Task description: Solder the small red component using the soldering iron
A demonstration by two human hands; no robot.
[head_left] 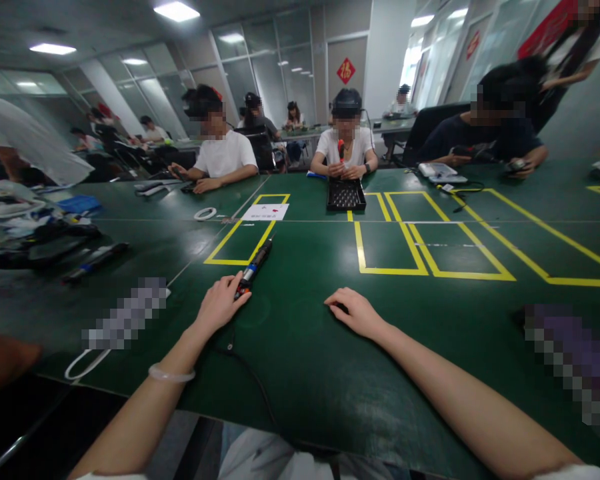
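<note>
My left hand [221, 303] is closed around the rear end of an electric screwdriver [254, 265], which lies slanted on the green table [300, 360]. Its thin bit points away from me, and its body is dark with a blue band and some orange near my fingers. A black cable [253, 373] runs from below my left wrist to the table's near edge. Farther right, my right hand [356, 312] rests on the tabletop with its fingers loosely bent. Nothing shows in it, and a small gap is visible under the fingers.
Yellow tape outlines [395, 272] mark the table, with a paper sheet [265, 212] and a white tape roll [205, 214] at left. A person opposite works over a black tray [347, 197]. A blurred-out object [127, 313] lies left; another [575, 363] lies right.
</note>
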